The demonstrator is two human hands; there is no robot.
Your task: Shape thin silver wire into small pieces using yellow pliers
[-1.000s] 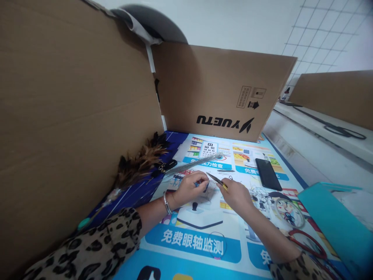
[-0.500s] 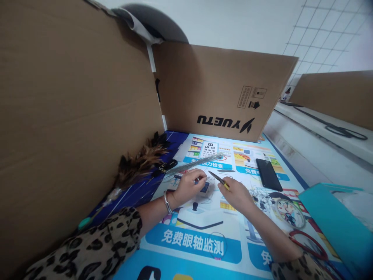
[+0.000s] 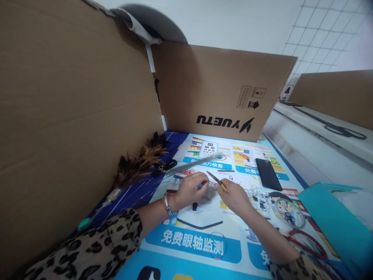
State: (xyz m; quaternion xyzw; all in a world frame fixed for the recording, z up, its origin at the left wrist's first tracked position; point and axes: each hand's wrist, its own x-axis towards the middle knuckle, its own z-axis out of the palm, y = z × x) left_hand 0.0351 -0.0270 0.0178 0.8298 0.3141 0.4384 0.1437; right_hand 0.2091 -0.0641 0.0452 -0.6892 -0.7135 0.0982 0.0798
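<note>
My left hand point(image 3: 192, 189) is closed in a pinch, and thin wire seems to run from its fingertips. Loose loops of that wire point(image 3: 206, 199) show just below the fingers. In my right hand point(image 3: 234, 194) are slim long-nose pliers point(image 3: 215, 177) with dark pointed jaws and a yellow handle. Their tip points up and left, close to my left fingertips but apart from them. Beyond both hands lies a bundle of straight silvery wires point(image 3: 198, 161). A small dark loop point(image 3: 230, 177) shows just above my right hand.
Brown feathers point(image 3: 142, 155) lie along the cardboard wall point(image 3: 81, 97) on my left. Another cardboard panel point(image 3: 227, 85) stands at the back. To the right are a black phone point(image 3: 268, 174), tangled wire scraps point(image 3: 260, 200), a tape roll point(image 3: 290, 212), a red ring point(image 3: 309, 243) and a teal box point(image 3: 335, 217).
My left hand has turned slightly and moved a little right, its fingers curling closer. The pliers have shifted slightly left and down. A small dark loop now shows above my right hand.
</note>
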